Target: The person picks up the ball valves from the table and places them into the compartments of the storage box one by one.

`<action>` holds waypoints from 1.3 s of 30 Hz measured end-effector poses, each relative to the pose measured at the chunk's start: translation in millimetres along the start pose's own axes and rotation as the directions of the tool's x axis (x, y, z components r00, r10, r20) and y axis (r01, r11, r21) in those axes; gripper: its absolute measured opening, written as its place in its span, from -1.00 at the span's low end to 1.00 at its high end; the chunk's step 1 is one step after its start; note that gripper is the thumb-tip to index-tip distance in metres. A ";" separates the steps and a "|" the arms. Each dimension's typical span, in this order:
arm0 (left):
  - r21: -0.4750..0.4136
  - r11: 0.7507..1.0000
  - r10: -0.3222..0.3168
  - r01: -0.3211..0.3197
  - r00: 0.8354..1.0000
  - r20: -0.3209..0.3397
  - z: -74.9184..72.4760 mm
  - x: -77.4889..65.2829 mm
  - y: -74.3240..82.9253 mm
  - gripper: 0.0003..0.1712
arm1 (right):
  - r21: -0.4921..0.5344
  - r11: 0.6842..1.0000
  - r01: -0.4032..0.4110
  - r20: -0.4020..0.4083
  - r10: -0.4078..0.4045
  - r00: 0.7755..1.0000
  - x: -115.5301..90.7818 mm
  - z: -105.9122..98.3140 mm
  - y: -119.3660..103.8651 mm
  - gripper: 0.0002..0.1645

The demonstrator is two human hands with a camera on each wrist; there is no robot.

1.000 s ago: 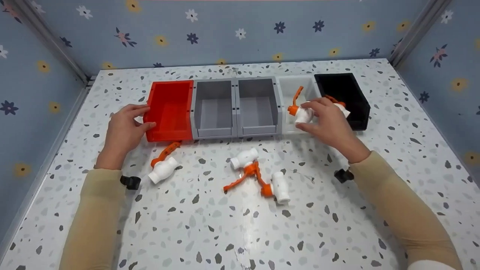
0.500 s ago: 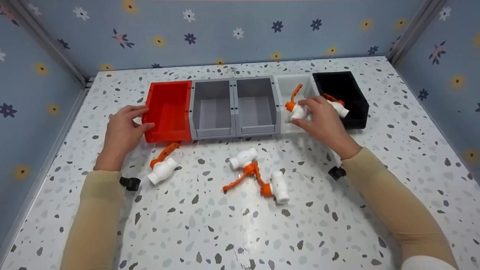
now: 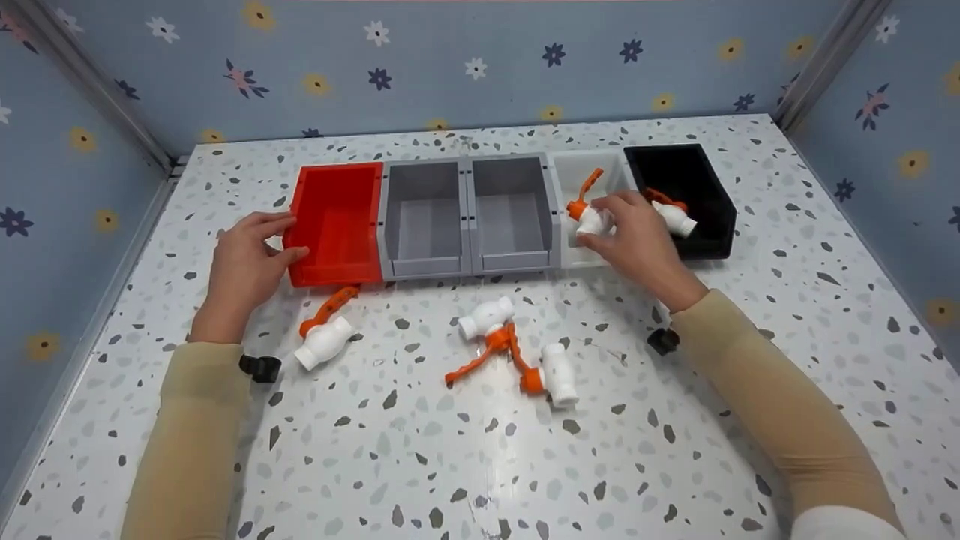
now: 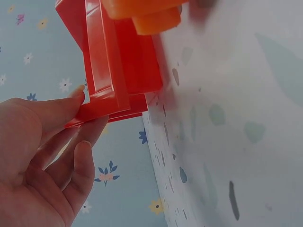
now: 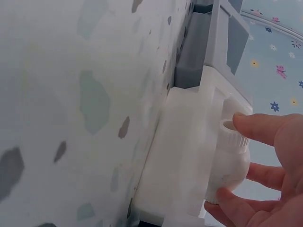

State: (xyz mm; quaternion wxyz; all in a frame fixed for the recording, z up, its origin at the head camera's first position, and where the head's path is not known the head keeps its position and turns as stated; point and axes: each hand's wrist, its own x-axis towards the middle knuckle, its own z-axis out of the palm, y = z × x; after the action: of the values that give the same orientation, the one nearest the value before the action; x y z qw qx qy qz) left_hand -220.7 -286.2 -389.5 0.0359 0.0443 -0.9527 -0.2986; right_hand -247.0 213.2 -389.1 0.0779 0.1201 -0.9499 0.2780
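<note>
My left hand (image 3: 247,262) pinches the side wall of the red bin (image 3: 337,274), the leftmost of a row; the left wrist view shows thumb and fingers on either side of its rim (image 4: 102,105). My right hand (image 3: 637,244) grips a white ball valve (image 3: 591,223) with an orange lever handle at the white bin (image 3: 576,259). In the right wrist view, thumb and fingers clasp the ends of that valve's white body (image 5: 229,163); its orange handle is hidden there. Another ball valve (image 3: 673,217) lies at the left side of the black bin (image 3: 714,246).
Two grey bins (image 3: 427,266) stand between the red and white ones. In front of the row, a ball valve (image 3: 325,343) lies on the speckled table (image 3: 360,465) near the red bin. Two others, one valve (image 3: 486,318) and a second valve (image 3: 559,375), lie with handles touching.
My right hand has shifted left with the ball valve over the white bin, uncovering more of the valve in the black bin. The left hand stays at the red bin.
</note>
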 end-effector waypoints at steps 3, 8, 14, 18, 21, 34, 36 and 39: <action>-0.001 1.000 -0.002 0.002 1.000 -0.002 -0.5 -0.4 0.4 -0.35 | -0.001 1.000 0.005 -0.006 -0.005 1.000 1.9 1.8 0.8 -0.30; -0.003 1.000 -0.007 0.007 1.000 0.000 -1.1 -2.4 0.1 -0.35 | -0.019 1.000 0.007 -0.012 -0.007 1.000 4.5 5.7 0.6 -0.33; 0.004 1.000 -0.007 0.007 1.000 0.005 -1.4 -1.7 0.6 -0.35 | -0.029 1.000 -0.011 0.014 0.011 1.000 7.8 9.8 0.6 -0.34; 0.008 1.000 -0.006 0.006 1.000 0.009 -0.3 -0.8 0.7 -0.36 | -0.032 0.999 -0.035 0.038 0.036 0.999 11.7 12.7 2.3 -0.35; 0.010 1.000 0.004 -0.004 1.000 0.006 -0.6 -0.6 0.7 -0.36 | -0.032 0.998 -0.046 0.051 0.047 0.998 15.2 15.5 3.5 -0.36; 0.008 1.000 0.001 -0.001 1.000 -0.001 -1.5 -1.9 0.8 -0.37 | -0.066 0.995 -0.071 0.120 0.079 0.990 26.5 18.3 2.2 -0.38; 0.007 1.000 0.001 -0.001 1.000 -0.002 -1.0 -2.2 1.0 -0.37 | -0.070 0.995 -0.077 0.141 0.087 0.986 27.5 18.1 2.0 -0.38; 0.005 1.000 0.001 -0.001 1.000 0.000 0.2 -2.4 1.5 -0.36 | -0.076 0.993 -0.091 0.165 0.102 0.981 28.3 17.8 2.3 -0.40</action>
State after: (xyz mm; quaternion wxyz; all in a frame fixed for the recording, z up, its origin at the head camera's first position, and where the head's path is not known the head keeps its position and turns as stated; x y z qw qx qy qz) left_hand -218.5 -284.6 -388.8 0.0360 0.0438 -0.9534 -0.2964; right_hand -276.2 200.1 -399.0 -0.0122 0.0943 -0.9667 0.2378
